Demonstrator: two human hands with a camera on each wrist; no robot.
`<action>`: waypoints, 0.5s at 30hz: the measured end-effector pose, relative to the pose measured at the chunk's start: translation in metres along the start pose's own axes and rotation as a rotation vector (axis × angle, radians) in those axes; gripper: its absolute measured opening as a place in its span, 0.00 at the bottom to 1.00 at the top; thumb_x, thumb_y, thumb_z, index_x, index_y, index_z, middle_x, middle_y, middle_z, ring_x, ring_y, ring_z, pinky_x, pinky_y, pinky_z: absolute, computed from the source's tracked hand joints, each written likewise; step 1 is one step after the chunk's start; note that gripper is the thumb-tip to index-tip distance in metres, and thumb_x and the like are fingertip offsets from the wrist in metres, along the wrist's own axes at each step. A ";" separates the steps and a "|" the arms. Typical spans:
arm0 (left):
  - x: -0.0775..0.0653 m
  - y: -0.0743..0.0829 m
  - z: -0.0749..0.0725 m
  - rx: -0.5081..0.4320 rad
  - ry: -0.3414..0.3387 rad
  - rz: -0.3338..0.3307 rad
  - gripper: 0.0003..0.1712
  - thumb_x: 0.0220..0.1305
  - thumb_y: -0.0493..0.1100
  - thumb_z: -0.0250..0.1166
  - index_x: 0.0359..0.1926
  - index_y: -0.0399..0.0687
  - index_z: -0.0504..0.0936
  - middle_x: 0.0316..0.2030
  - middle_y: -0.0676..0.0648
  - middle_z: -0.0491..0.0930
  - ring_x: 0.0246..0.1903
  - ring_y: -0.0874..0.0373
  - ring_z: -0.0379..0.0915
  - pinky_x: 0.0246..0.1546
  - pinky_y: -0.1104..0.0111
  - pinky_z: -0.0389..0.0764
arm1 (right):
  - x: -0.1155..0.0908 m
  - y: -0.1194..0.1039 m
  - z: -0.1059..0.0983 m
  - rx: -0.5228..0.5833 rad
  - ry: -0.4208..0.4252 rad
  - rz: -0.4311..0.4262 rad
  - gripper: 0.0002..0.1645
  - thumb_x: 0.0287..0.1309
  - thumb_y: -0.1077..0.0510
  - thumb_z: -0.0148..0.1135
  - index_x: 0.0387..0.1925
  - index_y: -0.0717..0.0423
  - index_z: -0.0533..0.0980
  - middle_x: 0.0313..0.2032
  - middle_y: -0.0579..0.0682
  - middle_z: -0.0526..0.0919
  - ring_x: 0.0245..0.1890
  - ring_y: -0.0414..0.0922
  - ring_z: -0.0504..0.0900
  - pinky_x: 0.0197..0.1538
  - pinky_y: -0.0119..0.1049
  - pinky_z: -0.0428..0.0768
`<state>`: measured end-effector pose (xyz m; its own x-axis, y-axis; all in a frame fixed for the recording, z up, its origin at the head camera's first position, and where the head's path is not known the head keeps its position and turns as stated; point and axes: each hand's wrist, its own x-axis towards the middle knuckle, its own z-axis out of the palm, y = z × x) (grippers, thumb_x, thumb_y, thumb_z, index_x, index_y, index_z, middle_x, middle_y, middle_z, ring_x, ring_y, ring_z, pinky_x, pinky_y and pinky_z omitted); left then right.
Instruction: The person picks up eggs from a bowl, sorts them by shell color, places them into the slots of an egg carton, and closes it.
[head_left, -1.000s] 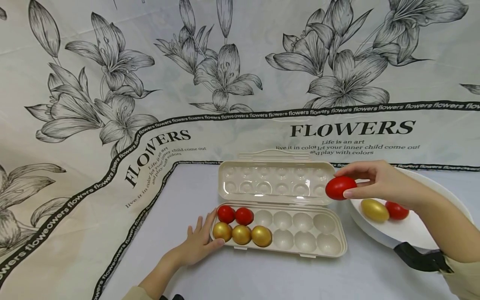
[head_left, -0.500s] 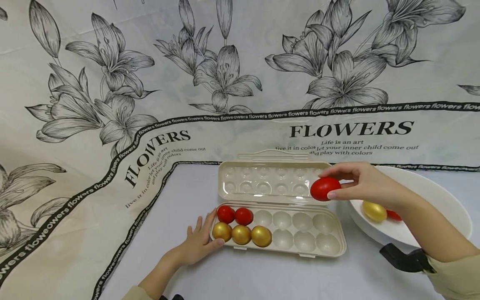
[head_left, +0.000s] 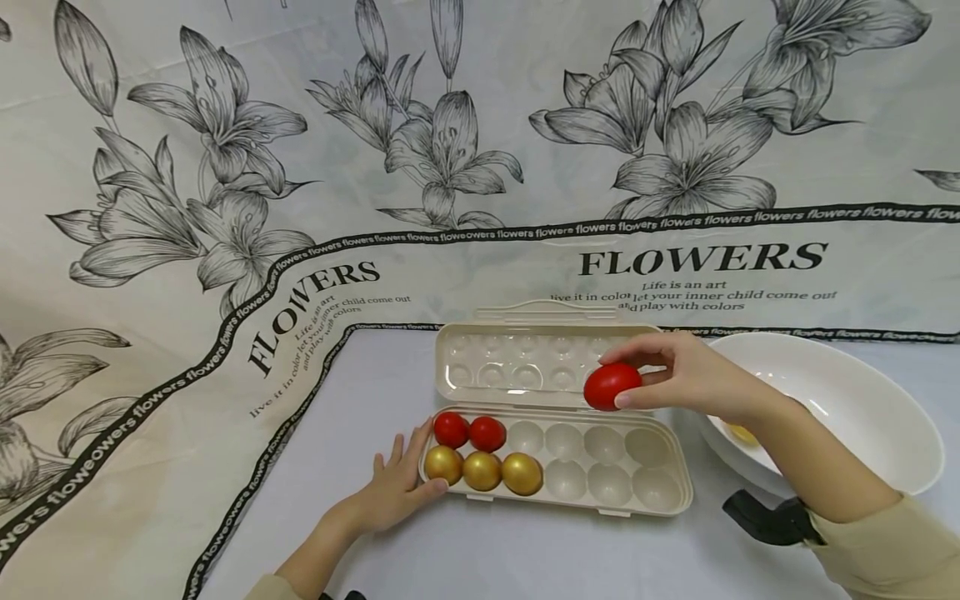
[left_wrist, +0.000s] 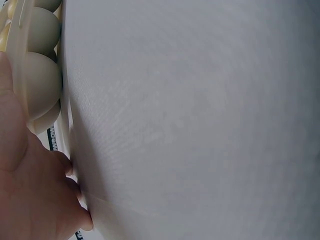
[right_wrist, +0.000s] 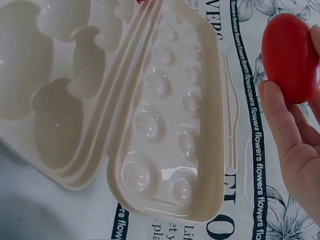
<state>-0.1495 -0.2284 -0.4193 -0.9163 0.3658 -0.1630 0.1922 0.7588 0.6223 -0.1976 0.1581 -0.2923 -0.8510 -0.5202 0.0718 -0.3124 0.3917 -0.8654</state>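
An egg carton (head_left: 592, 498) lies with its lid (head_left: 450, 360) folded back. At its left end sit two red eggs (head_left: 487, 433) in the back row and three gold eggs (head_left: 482, 471) in the front row. My left hand (head_left: 393, 492) rests against that end, fingers spread and thumb at the front corner. In the left wrist view the cups' undersides (left_wrist: 42, 82) show beside the hand. My right hand (head_left: 675, 379) pinches a red egg (head_left: 611, 386) between thumb and fingers, above the carton near the lid's right part. The right wrist view shows the same egg (right_wrist: 289, 57) at the fingertips.
A white bowl (head_left: 877, 433) stands to the right, partly behind my right forearm; a gold egg (head_left: 742, 433) shows in it. A flower-printed cloth (head_left: 480, 275) rises behind the white tabletop (head_left: 360, 375).
My right hand has moved left with the red egg, from beside the bowl to over the carton. The forearm now covers the bowl's red egg. My left hand stays in place.
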 end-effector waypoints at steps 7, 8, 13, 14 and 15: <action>-0.001 0.001 -0.001 -0.002 -0.006 0.002 0.49 0.64 0.63 0.52 0.74 0.54 0.35 0.71 0.36 0.41 0.67 0.33 0.23 0.56 0.33 0.27 | 0.013 0.006 0.015 -0.005 -0.041 -0.120 0.23 0.46 0.59 0.72 0.47 0.57 0.78 0.45 0.53 0.79 0.41 0.45 0.80 0.43 0.35 0.80; -0.001 0.001 -0.001 -0.004 -0.006 0.001 0.49 0.64 0.63 0.52 0.74 0.54 0.35 0.71 0.36 0.41 0.67 0.33 0.23 0.56 0.33 0.27 | 0.015 0.008 0.017 -0.002 -0.047 -0.137 0.23 0.45 0.60 0.72 0.47 0.57 0.78 0.45 0.53 0.80 0.41 0.44 0.81 0.43 0.35 0.80; -0.002 0.003 -0.001 -0.007 -0.006 0.000 0.49 0.64 0.63 0.52 0.74 0.54 0.35 0.71 0.36 0.41 0.67 0.33 0.23 0.56 0.33 0.27 | 0.023 0.012 0.028 -0.019 -0.063 -0.164 0.23 0.44 0.58 0.73 0.46 0.55 0.78 0.45 0.52 0.81 0.41 0.45 0.81 0.43 0.35 0.80; -0.002 0.003 -0.001 -0.006 -0.005 0.000 0.49 0.64 0.63 0.52 0.74 0.54 0.35 0.71 0.36 0.41 0.67 0.33 0.23 0.56 0.33 0.27 | 0.024 0.012 0.031 -0.028 -0.064 -0.155 0.23 0.44 0.58 0.74 0.45 0.54 0.78 0.45 0.53 0.81 0.42 0.46 0.80 0.43 0.35 0.80; -0.002 0.003 -0.001 -0.006 -0.005 0.000 0.49 0.64 0.63 0.52 0.74 0.54 0.35 0.71 0.36 0.41 0.67 0.33 0.23 0.56 0.33 0.27 | 0.025 0.012 0.033 -0.037 -0.065 -0.147 0.23 0.44 0.57 0.74 0.45 0.53 0.79 0.46 0.54 0.80 0.43 0.47 0.80 0.43 0.35 0.80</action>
<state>-0.1477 -0.2278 -0.4165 -0.9145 0.3685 -0.1671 0.1901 0.7559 0.6265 -0.2086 0.1253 -0.3173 -0.7663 -0.6214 0.1635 -0.4480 0.3343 -0.8292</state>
